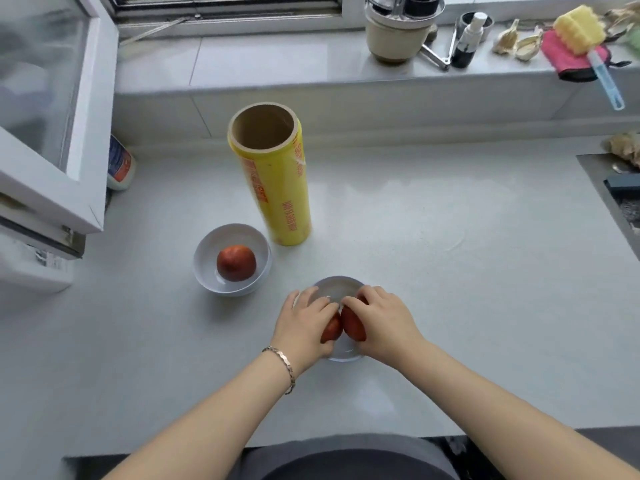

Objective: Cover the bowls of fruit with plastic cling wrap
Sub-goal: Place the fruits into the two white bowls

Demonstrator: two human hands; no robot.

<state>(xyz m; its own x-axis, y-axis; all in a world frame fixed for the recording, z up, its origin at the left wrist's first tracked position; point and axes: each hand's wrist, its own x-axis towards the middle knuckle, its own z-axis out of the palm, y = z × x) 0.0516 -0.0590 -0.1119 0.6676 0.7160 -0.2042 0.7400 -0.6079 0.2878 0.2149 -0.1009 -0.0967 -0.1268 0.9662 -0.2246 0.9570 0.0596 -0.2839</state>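
Observation:
A small white bowl (341, 356) with two red fruits (353, 323) stands on the counter in front of me. Clear cling wrap (337, 289) lies stretched over its top. My left hand (304, 323) rests on the bowl's left side, fingers laid flat on the wrap. My right hand (381, 320) rests on the right side, its fingertips touching the wrap at the middle. A second white bowl (207, 258) with one red fruit (236, 263) stands farther left; I cannot tell whether film covers it. The yellow cling wrap roll (277, 178) stands upright behind it.
An open white window frame (52, 168) juts over the counter's left side, with a bottle (119, 164) beneath it. A sink edge (609, 202) is at the right. The sill behind holds a pot (394, 36), a spray bottle (467, 39), a sponge (578, 29) and a brush.

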